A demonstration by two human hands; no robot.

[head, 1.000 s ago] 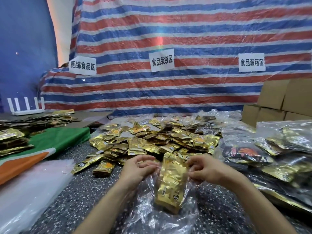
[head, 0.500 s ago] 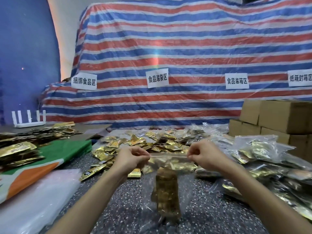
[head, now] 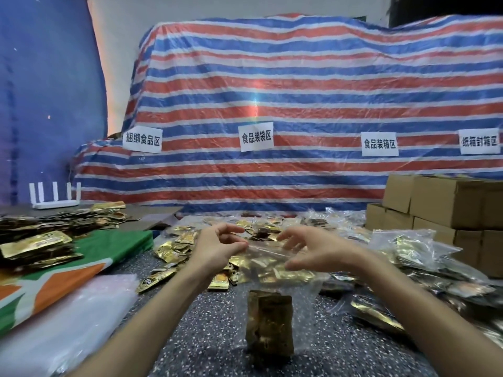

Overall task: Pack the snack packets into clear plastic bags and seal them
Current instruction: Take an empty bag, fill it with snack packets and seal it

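A clear plastic bag (head: 275, 270) hangs upright over the speckled table (head: 206, 330), with a stack of gold snack packets (head: 269, 325) standing in its bottom. My left hand (head: 217, 248) pinches the left end of the bag's top strip between thumb and forefinger. At the right end of the strip, my right hand (head: 310, 251) holds it between thumb and fingers, with the other fingers spread. The strip runs taut between both hands. Behind the bag lies a heap of loose gold packets (head: 177, 246).
Filled clear bags (head: 408, 251) are piled at the right, with cardboard boxes (head: 446, 202) behind them. At the near left lies a pile of empty clear bags (head: 68, 317) on a green and orange cloth (head: 81, 259). Bundled packets (head: 35, 246) sit on it. A striped tarp (head: 272, 91) closes the back.
Both hands have raised the bag off the table and drawn its top strip taut. The packets have settled to the bottom. My right hand's fingers have spread. The view has tilted upward.
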